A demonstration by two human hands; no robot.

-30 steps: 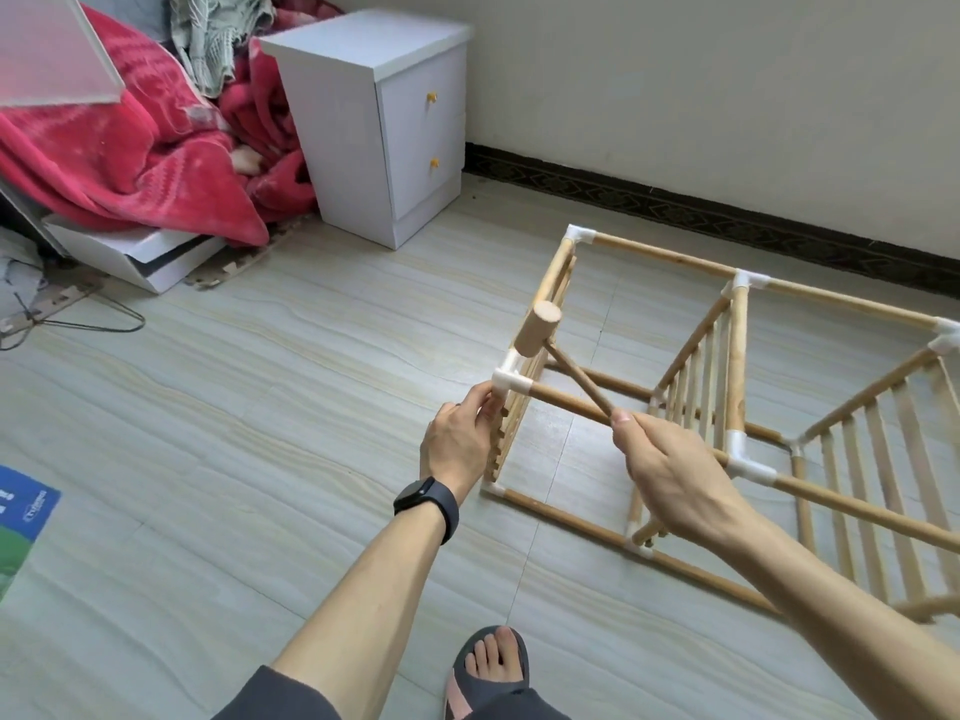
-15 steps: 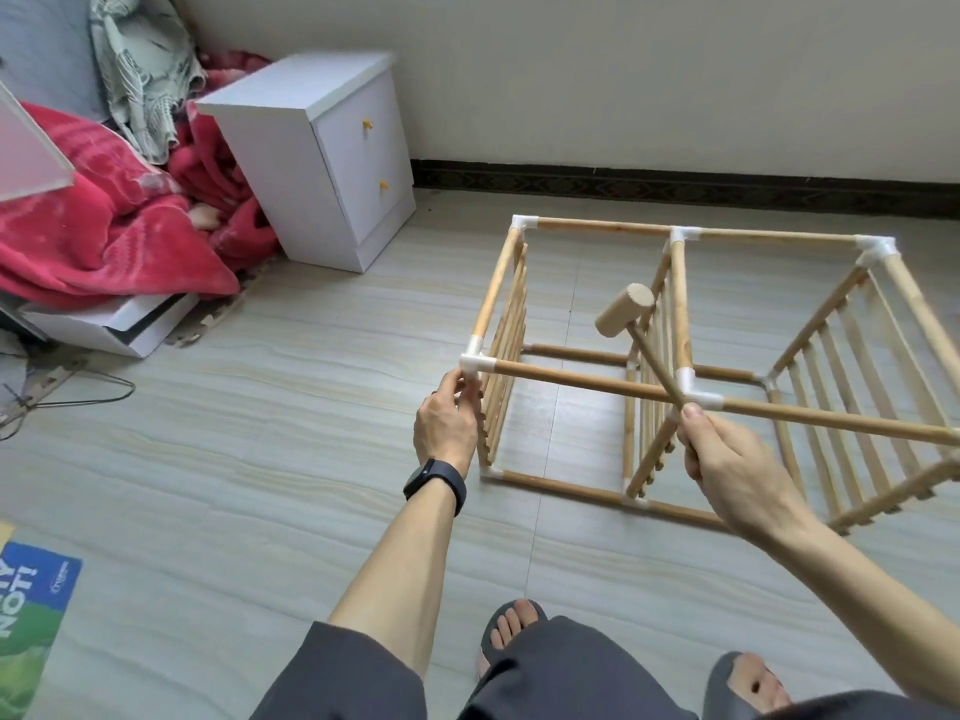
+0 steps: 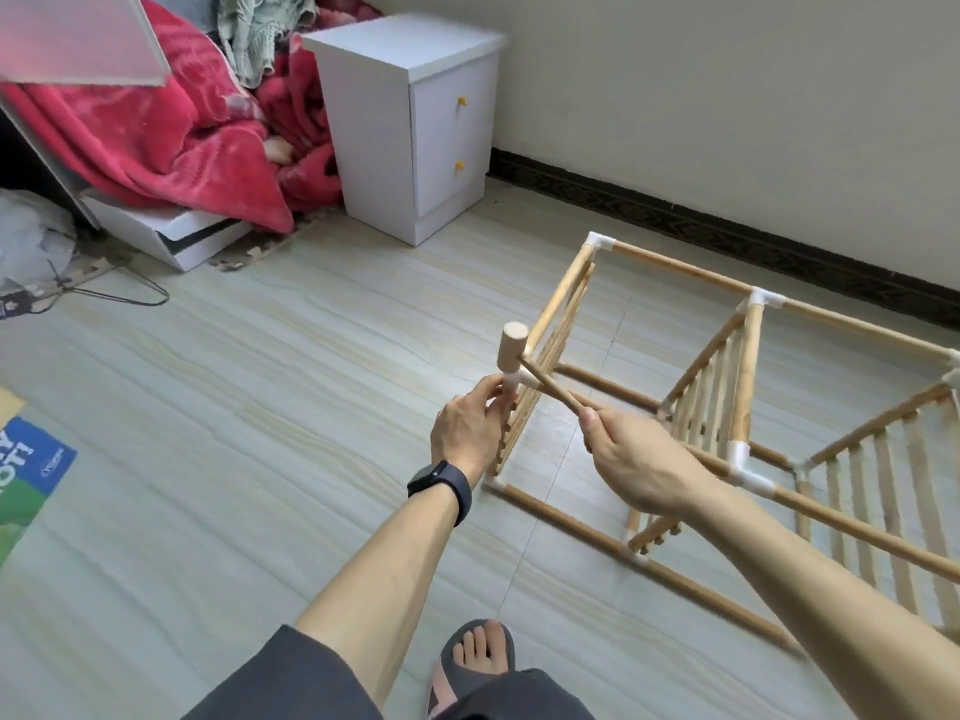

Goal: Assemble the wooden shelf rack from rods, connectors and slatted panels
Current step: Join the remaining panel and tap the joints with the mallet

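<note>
Mallet is back from mid-rack, head now just above the corner connector. Right hand fingers wrap the handle; left hand fingers pinch that corner. Rack sits on the floor. Likely tapping this joint home.

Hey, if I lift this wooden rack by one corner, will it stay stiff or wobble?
Probably light: the rack is just thin rods and slats. It may flex, since white connectors seem all that joins it. Unlikely to roll; long rods lie flat on the floor.
</note>
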